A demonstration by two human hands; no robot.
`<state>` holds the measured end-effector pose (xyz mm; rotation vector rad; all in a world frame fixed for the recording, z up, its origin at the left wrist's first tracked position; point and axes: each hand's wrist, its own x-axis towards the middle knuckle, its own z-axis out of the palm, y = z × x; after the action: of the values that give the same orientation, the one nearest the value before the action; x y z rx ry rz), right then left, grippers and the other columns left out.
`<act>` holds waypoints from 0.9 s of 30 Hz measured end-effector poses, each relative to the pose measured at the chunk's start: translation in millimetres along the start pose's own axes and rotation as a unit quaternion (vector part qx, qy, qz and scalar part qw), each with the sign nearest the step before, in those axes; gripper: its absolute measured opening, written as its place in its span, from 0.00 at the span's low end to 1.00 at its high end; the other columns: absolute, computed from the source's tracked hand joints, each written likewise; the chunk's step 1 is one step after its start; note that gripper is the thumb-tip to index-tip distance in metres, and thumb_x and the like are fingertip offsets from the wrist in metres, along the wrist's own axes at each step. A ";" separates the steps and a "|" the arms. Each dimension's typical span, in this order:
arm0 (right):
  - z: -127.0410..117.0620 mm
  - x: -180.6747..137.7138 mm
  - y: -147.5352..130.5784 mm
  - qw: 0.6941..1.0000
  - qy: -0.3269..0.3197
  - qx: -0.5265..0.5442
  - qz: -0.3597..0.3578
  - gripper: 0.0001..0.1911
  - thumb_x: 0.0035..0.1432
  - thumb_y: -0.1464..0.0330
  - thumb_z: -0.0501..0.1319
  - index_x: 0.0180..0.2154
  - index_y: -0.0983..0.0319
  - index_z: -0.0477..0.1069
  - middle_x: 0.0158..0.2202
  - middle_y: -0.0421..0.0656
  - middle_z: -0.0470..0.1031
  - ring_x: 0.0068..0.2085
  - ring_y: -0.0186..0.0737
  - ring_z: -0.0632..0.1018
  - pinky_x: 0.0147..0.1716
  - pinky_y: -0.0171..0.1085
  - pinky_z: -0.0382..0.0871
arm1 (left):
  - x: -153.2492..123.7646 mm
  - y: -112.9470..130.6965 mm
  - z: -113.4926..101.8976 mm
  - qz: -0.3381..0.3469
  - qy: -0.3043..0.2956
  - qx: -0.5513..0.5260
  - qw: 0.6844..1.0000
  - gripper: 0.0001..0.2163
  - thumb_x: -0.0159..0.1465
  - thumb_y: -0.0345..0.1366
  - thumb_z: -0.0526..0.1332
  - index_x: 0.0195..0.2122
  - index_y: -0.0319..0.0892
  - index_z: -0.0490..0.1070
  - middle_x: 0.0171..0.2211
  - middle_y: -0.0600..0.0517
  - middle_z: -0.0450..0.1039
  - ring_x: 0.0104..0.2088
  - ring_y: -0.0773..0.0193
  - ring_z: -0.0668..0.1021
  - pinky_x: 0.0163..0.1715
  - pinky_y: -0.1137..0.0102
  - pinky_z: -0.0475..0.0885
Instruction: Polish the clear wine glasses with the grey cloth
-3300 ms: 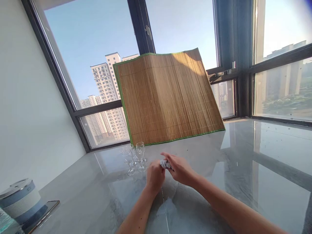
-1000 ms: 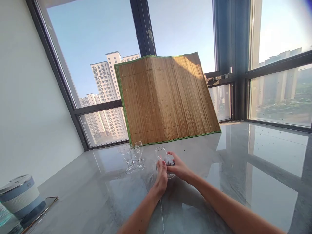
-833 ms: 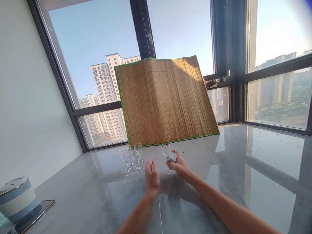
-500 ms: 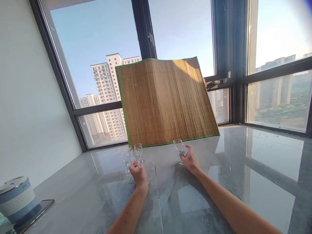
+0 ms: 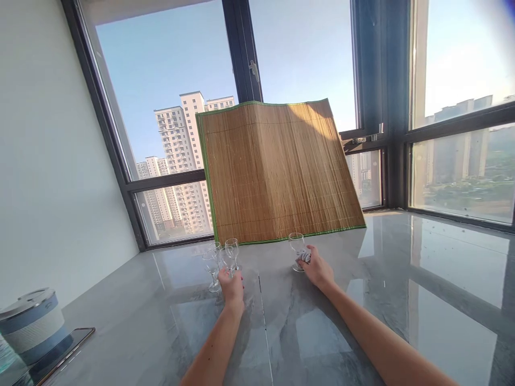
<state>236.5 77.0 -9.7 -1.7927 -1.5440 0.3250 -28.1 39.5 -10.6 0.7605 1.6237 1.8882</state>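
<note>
Several clear stemmed glasses stand in a close cluster on the grey counter, among them a front-left wine glass (image 5: 210,264) and a rear wine glass (image 5: 232,247). My left hand (image 5: 232,289) is at the near side of this cluster, its fingers curled round the lower part of a glass; the grip is partly hidden. To the right, a separate wine glass (image 5: 296,242) stands upright. My right hand (image 5: 321,269) is beside its stem, fingers closed on a small crumpled grey-and-white bundle, cloth-like (image 5: 303,257), against the glass.
A bamboo mat (image 5: 277,171) with green edging leans on the window behind the glasses. At the left lie a phone (image 5: 66,351) and a blue-and-white lidded cup (image 5: 34,327). The counter (image 5: 322,332) is glossy, with a dark seam down the middle.
The view has shifted slightly, moving the scene a little right and down. My left hand's fingers have changed position at the glasses. My right hand stays by its glass with the bundle.
</note>
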 end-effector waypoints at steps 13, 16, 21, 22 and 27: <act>-19.6 -21.8 -17.3 0.993 0.057 0.094 0.029 0.27 0.58 0.61 0.53 0.57 0.63 0.52 0.37 0.48 0.75 0.37 0.50 0.77 0.30 0.38 0.62 | -4.9 7.5 -0.4 0.052 -0.131 0.113 0.984 0.11 0.55 0.36 0.62 0.38 0.38 0.73 0.31 0.50 0.74 0.26 0.66 0.74 0.27 0.72 0.67; -20.6 -39.9 -30.3 0.984 0.056 0.159 -0.054 0.29 0.54 0.65 0.55 0.56 0.63 0.50 0.36 0.45 0.73 0.32 0.43 0.75 0.31 0.37 0.64 | -20.0 15.9 2.6 0.115 -0.178 0.143 0.967 0.07 0.54 0.38 0.65 0.31 0.41 0.75 0.30 0.50 0.76 0.31 0.62 0.76 0.34 0.71 0.67; -18.7 -69.6 -49.4 0.936 0.017 0.191 -0.295 0.29 0.53 0.73 0.53 0.56 0.59 0.49 0.41 0.44 0.70 0.33 0.37 0.72 0.35 0.36 0.65 | -46.4 25.8 2.3 0.300 -0.222 0.366 0.853 0.07 0.59 0.33 0.61 0.38 0.44 0.76 0.34 0.48 0.77 0.36 0.59 0.77 0.36 0.70 0.64; -18.6 -73.5 -51.5 0.927 0.006 0.183 -0.328 0.30 0.53 0.74 0.54 0.57 0.58 0.49 0.41 0.44 0.71 0.33 0.37 0.73 0.36 0.36 0.66 | -49.3 26.8 1.6 0.321 -0.213 0.412 0.826 0.07 0.61 0.32 0.60 0.39 0.44 0.76 0.35 0.48 0.77 0.36 0.59 0.77 0.35 0.70 0.63; -20.7 -80.9 -56.5 0.902 -0.015 0.156 -0.402 0.31 0.50 0.78 0.54 0.56 0.56 0.52 0.46 0.46 0.74 0.43 0.43 0.75 0.43 0.40 0.66 | -51.6 29.8 -1.3 0.345 -0.187 0.503 0.770 0.08 0.65 0.32 0.55 0.38 0.44 0.74 0.35 0.47 0.75 0.34 0.60 0.77 0.32 0.71 0.62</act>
<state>187.3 -5.5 20.8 -0.8021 -1.9712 0.1719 6.1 -2.0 14.8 2.2599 2.1899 0.9022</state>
